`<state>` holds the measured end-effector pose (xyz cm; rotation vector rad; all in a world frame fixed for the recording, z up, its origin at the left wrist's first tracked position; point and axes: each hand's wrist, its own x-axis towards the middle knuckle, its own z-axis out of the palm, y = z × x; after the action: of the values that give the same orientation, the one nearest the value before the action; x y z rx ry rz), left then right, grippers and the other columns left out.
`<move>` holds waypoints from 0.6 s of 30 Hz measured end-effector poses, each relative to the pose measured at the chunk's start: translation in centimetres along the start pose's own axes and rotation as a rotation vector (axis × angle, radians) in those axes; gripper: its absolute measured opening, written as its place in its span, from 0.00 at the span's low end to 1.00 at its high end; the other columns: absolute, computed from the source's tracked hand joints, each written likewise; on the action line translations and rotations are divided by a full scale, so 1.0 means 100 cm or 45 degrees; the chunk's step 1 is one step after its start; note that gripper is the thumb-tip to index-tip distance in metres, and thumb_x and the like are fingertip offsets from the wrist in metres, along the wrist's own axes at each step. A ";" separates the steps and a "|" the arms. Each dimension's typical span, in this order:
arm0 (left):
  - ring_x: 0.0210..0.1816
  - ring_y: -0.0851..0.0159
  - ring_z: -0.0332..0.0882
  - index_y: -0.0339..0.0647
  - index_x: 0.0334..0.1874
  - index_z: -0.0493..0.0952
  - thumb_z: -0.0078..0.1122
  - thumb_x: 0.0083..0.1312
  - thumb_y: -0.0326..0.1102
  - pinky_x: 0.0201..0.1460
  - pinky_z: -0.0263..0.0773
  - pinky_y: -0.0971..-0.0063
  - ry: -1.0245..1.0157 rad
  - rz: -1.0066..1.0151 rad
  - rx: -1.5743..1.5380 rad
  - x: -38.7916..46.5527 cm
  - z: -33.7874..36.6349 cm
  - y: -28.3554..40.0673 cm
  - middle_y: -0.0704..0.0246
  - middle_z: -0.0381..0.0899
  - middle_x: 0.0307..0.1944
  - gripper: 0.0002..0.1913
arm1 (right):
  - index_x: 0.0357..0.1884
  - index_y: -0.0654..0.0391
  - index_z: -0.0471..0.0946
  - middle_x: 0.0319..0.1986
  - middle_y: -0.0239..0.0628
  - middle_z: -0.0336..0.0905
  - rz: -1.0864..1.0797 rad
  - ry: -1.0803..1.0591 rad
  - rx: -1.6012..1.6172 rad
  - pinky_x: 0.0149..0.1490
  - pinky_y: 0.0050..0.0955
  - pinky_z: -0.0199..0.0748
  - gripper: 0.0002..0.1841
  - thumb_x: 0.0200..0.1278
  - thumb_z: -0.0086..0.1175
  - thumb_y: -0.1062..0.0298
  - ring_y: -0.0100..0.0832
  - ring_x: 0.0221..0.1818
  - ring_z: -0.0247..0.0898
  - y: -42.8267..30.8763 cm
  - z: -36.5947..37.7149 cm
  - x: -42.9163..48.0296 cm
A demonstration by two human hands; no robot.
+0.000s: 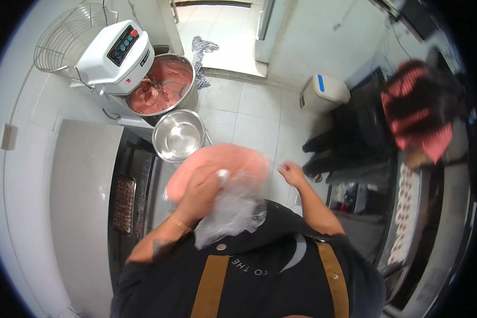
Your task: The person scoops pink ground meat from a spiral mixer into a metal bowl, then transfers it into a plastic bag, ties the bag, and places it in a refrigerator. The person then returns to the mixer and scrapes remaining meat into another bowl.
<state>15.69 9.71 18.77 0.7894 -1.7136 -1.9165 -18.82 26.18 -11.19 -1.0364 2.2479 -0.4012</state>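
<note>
My left hand (204, 192) is closed on the gathered neck of a clear plastic bag (214, 161) filled with pink dough or batter. A small white thing shows beside its fingers, too unclear to name. The bag's loose, crumpled end lies against my dark apron. To the right of the bag, my right hand (291, 173) is raised apart from it, fingers curled and slightly blurred; whether it holds anything cannot be told. Just beyond the bag stands a round steel bowl (179, 136) with a shiny inside. Pink mixture also fills the mixer bowl (189, 93) behind it.
A white spiral mixer (113, 59) with a raised wire guard (69, 39) stands at upper left. A steel worktop (83, 198) runs along the left, with a filled tray (125, 204) under its edge. At right, a person (415, 107) stands by a tray of small pieces (403, 214). A lidded bin (324, 93) stands near the wall.
</note>
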 end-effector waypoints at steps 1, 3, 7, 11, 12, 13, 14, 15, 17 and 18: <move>0.31 0.73 0.69 0.34 0.29 0.74 0.48 0.73 0.37 0.35 0.66 0.71 -0.148 -0.047 -0.004 0.040 0.006 0.001 0.73 0.74 0.26 0.16 | 0.52 0.59 0.84 0.47 0.52 0.86 0.109 0.004 -0.128 0.60 0.45 0.77 0.28 0.63 0.63 0.44 0.52 0.54 0.82 0.038 -0.014 0.006; 0.30 0.70 0.68 0.32 0.29 0.72 0.47 0.73 0.37 0.35 0.66 0.67 -0.228 0.001 0.003 0.111 0.024 0.005 0.68 0.72 0.24 0.17 | 0.49 0.60 0.86 0.50 0.53 0.86 0.460 0.061 -0.126 0.62 0.46 0.76 0.29 0.61 0.63 0.41 0.54 0.54 0.81 0.119 -0.040 -0.002; 0.29 0.67 0.68 0.31 0.28 0.71 0.47 0.72 0.37 0.35 0.66 0.63 -0.402 -0.020 0.157 0.242 0.036 0.010 0.64 0.70 0.23 0.17 | 0.30 0.64 0.85 0.26 0.50 0.83 0.438 0.288 -0.499 0.48 0.48 0.77 0.24 0.68 0.55 0.49 0.47 0.36 0.84 0.231 -0.071 -0.057; 0.28 0.66 0.69 0.30 0.28 0.71 0.48 0.72 0.37 0.35 0.67 0.62 -0.557 -0.096 0.256 0.384 0.040 -0.003 0.64 0.70 0.21 0.17 | 0.33 0.66 0.85 0.28 0.52 0.85 1.393 0.095 0.364 0.47 0.42 0.80 0.24 0.68 0.54 0.50 0.46 0.31 0.84 0.245 -0.062 -0.047; 0.28 0.66 0.69 0.30 0.28 0.71 0.48 0.71 0.37 0.36 0.67 0.62 -0.574 -0.081 0.291 0.419 0.039 -0.008 0.63 0.70 0.21 0.17 | 0.35 0.66 0.85 0.29 0.52 0.85 1.385 0.026 0.379 0.47 0.43 0.80 0.24 0.67 0.55 0.49 0.47 0.32 0.84 0.242 -0.060 -0.021; 0.28 0.66 0.69 0.30 0.28 0.72 0.49 0.72 0.38 0.36 0.67 0.63 -0.562 -0.125 0.273 0.454 0.036 -0.014 0.63 0.70 0.21 0.17 | 0.36 0.65 0.85 0.30 0.52 0.85 1.370 -0.042 0.387 0.47 0.43 0.79 0.24 0.67 0.55 0.49 0.47 0.34 0.84 0.236 -0.061 0.009; 0.28 0.66 0.70 0.30 0.28 0.72 0.49 0.72 0.38 0.36 0.68 0.63 -0.540 -0.168 0.273 0.489 0.037 -0.018 0.63 0.70 0.21 0.17 | 0.37 0.65 0.85 0.31 0.52 0.85 1.332 -0.104 0.381 0.47 0.44 0.79 0.25 0.67 0.56 0.48 0.48 0.35 0.84 0.232 -0.064 0.048; 0.28 0.66 0.70 0.30 0.28 0.72 0.49 0.72 0.38 0.36 0.68 0.63 -0.515 -0.230 0.263 0.521 0.036 -0.022 0.63 0.70 0.21 0.18 | 0.38 0.64 0.85 0.32 0.53 0.85 1.275 -0.161 0.363 0.47 0.44 0.79 0.25 0.67 0.56 0.47 0.49 0.36 0.84 0.227 -0.071 0.089; 0.29 0.72 0.70 0.33 0.29 0.75 0.48 0.72 0.36 0.35 0.67 0.69 -0.462 -0.315 0.334 0.583 0.026 -0.021 0.71 0.72 0.23 0.15 | 0.40 0.63 0.85 0.34 0.53 0.85 1.112 -0.261 0.276 0.48 0.46 0.79 0.26 0.66 0.57 0.45 0.50 0.38 0.83 0.211 -0.098 0.184; 0.29 0.75 0.70 0.35 0.30 0.76 0.48 0.73 0.35 0.34 0.67 0.71 -0.436 -0.334 0.377 0.615 0.014 -0.016 0.75 0.73 0.24 0.14 | 0.41 0.63 0.85 0.35 0.53 0.85 1.012 -0.300 0.221 0.48 0.46 0.78 0.26 0.66 0.58 0.44 0.51 0.40 0.83 0.197 -0.117 0.237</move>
<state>-30.43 -30.00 9.95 0.8656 -2.2358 -2.0929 -49.54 21.01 -21.98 -0.0511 2.1524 -0.1106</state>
